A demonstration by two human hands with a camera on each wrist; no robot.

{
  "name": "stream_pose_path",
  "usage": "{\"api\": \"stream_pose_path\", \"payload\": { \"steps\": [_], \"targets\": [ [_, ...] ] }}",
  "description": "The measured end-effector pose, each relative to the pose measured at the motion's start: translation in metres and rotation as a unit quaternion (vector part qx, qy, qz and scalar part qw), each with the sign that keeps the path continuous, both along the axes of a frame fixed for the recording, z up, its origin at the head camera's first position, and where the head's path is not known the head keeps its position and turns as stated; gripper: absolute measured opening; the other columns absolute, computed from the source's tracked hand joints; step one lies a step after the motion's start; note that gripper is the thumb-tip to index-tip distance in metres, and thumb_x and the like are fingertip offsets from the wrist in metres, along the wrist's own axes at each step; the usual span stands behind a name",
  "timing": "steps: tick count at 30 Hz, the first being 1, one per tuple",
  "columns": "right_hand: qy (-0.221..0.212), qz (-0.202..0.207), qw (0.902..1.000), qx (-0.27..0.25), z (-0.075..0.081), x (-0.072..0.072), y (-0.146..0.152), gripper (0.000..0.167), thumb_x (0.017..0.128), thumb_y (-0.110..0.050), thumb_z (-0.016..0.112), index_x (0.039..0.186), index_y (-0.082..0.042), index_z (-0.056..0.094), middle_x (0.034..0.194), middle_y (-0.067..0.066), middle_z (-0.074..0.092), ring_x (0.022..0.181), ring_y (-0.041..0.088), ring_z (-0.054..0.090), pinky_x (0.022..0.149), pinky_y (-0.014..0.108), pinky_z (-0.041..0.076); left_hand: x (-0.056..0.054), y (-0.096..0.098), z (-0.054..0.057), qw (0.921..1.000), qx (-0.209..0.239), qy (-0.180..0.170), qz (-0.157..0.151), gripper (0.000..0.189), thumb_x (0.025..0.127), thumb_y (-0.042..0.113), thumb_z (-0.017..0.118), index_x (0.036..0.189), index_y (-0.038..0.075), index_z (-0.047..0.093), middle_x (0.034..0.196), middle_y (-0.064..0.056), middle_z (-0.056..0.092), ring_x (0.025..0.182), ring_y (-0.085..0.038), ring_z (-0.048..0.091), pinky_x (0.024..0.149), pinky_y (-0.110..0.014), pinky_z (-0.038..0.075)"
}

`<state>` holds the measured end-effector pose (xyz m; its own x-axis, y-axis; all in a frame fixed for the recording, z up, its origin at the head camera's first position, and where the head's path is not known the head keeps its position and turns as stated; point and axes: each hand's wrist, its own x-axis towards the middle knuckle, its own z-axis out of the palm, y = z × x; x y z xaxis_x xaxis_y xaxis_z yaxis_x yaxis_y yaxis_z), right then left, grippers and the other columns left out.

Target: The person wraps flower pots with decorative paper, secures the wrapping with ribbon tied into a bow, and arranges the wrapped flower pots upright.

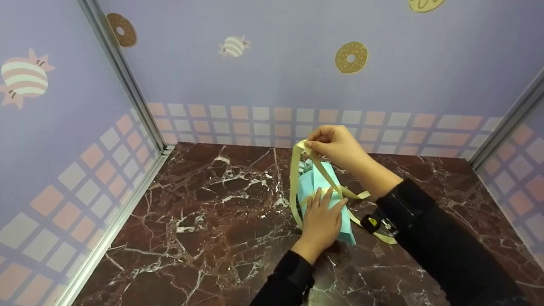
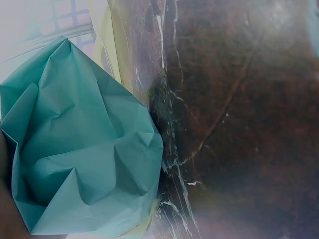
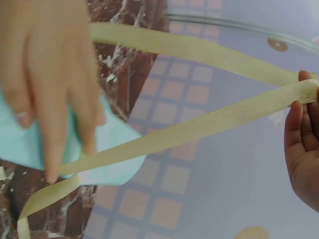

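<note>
A small bouquet in light teal wrapping paper (image 1: 309, 180) lies on the marbled table, grey-green leaves (image 1: 304, 167) showing at its far end. My left hand (image 1: 321, 222) lies over the paper with fingers extended, pressing on it and on a band of pale yellow ribbon (image 3: 199, 124) across it. Above the bouquet, my right hand (image 1: 338, 146) pinches the ribbon between thumb and fingers, holding it up in a loop. One length hangs down on the left side; another slants to the left fingers (image 3: 52, 134). The left wrist view is filled mostly by the folded teal paper (image 2: 94, 134).
Loose ribbon (image 1: 380, 237) trails to the right beneath the right forearm. Around the dark red marbled table (image 1: 204, 238) stand lilac panels (image 1: 276, 72) printed with sweets and checks. A metal rail (image 1: 114, 244) runs along the left edge.
</note>
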<state>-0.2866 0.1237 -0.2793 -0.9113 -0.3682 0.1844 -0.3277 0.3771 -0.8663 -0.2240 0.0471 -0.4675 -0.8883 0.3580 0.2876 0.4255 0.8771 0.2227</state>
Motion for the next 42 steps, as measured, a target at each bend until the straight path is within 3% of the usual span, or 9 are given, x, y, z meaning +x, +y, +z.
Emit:
{"api": "stream_pose_path", "payload": {
  "steps": [6,9,14,19,26,31,36,39,42],
  "targets": [
    [-0.001,0.013,0.9998,-0.012,0.006,-0.002,-0.014,0.012,0.096,-0.007,0.062,0.101,0.004,0.067,0.087,0.013,0.07,0.073,0.019,0.065,0.069,0.03,0.057,-0.001,0.002,0.0,0.9999,-0.005,0.007,0.013,0.042,0.103,0.03,0.047,0.145,0.034,0.046,0.153,-0.003,0.036,0.144,-0.031,0.024,0.115,-0.049,0.023],
    [-0.008,0.031,0.9994,-0.012,0.001,-0.003,-0.017,0.014,0.096,-0.007,0.062,0.103,0.003,0.067,0.09,0.014,0.071,0.079,0.021,0.067,0.074,0.034,0.057,-0.001,0.002,0.001,0.9998,-0.006,0.0,0.02,0.047,0.103,0.032,0.046,0.15,0.026,0.04,0.15,-0.002,0.04,0.144,-0.03,0.024,0.116,-0.047,0.021],
    [-0.004,0.068,0.9974,0.024,-0.011,-0.003,-0.009,0.025,0.096,-0.013,0.063,0.117,-0.001,0.067,0.109,0.01,0.07,0.1,0.024,0.067,0.089,0.037,0.053,0.0,0.002,0.002,0.9998,-0.012,-0.001,0.019,0.054,0.104,0.034,0.043,0.152,0.011,0.033,0.148,-0.003,0.041,0.143,-0.028,0.026,0.116,-0.045,0.022],
    [0.002,0.036,0.9963,0.078,-0.034,-0.01,0.016,0.027,0.096,-0.015,0.063,0.12,-0.003,0.066,0.115,0.013,0.067,0.108,0.027,0.063,0.094,0.042,0.05,-0.001,0.003,0.0,0.9985,-0.033,0.039,0.022,0.055,0.103,0.034,0.044,0.15,0.007,0.037,0.146,-0.005,0.044,0.137,-0.027,0.036,0.111,-0.042,0.031],
    [-0.022,-0.024,0.9835,0.178,-0.085,-0.019,0.053,0.024,0.095,-0.01,0.062,0.114,0.004,0.066,0.109,0.019,0.066,0.103,0.034,0.062,0.089,0.047,0.05,-0.003,0.003,-0.002,0.9973,-0.024,0.055,0.042,0.058,0.098,0.037,0.051,0.149,0.01,0.041,0.141,-0.001,0.049,0.12,-0.022,0.05,0.096,-0.036,0.043],
    [-0.029,-0.033,0.9778,0.205,-0.117,-0.019,0.062,0.02,0.091,-0.004,0.061,0.108,0.005,0.066,0.099,0.017,0.065,0.09,0.032,0.061,0.079,0.046,0.052,-0.002,0.003,-0.003,0.998,-0.025,0.037,0.045,0.062,0.098,0.038,0.052,0.151,0.009,0.036,0.143,-0.001,0.048,0.12,-0.021,0.05,0.098,-0.036,0.042],
    [-0.009,-0.031,0.9781,0.206,-0.133,-0.018,0.065,0.015,0.088,-0.001,0.062,0.102,0.003,0.067,0.091,0.013,0.065,0.08,0.027,0.06,0.079,0.049,0.05,-0.003,0.004,-0.002,0.9982,-0.024,0.032,0.046,0.066,0.098,0.039,0.052,0.152,0.007,0.032,0.144,-0.002,0.046,0.125,-0.021,0.045,0.105,-0.037,0.037],
    [-0.013,-0.036,0.9772,0.209,-0.137,-0.016,0.067,0.014,0.089,-0.001,0.062,0.1,0.002,0.069,0.089,0.011,0.066,0.078,0.023,0.06,0.076,0.043,0.051,-0.004,0.003,-0.002,0.9986,-0.021,0.024,0.042,0.067,0.098,0.038,0.052,0.153,0.006,0.03,0.146,-0.003,0.043,0.13,-0.023,0.041,0.112,-0.039,0.029],
    [-0.032,-0.043,0.978,0.201,-0.138,-0.012,0.068,0.014,0.09,-0.001,0.061,0.098,0.002,0.071,0.087,0.01,0.067,0.074,0.021,0.06,0.065,0.035,0.052,-0.004,0.003,-0.001,0.9992,-0.015,0.005,0.038,0.07,0.099,0.038,0.051,0.154,0.005,0.024,0.15,-0.004,0.039,0.134,-0.023,0.036,0.115,-0.039,0.023]
  ]
}}
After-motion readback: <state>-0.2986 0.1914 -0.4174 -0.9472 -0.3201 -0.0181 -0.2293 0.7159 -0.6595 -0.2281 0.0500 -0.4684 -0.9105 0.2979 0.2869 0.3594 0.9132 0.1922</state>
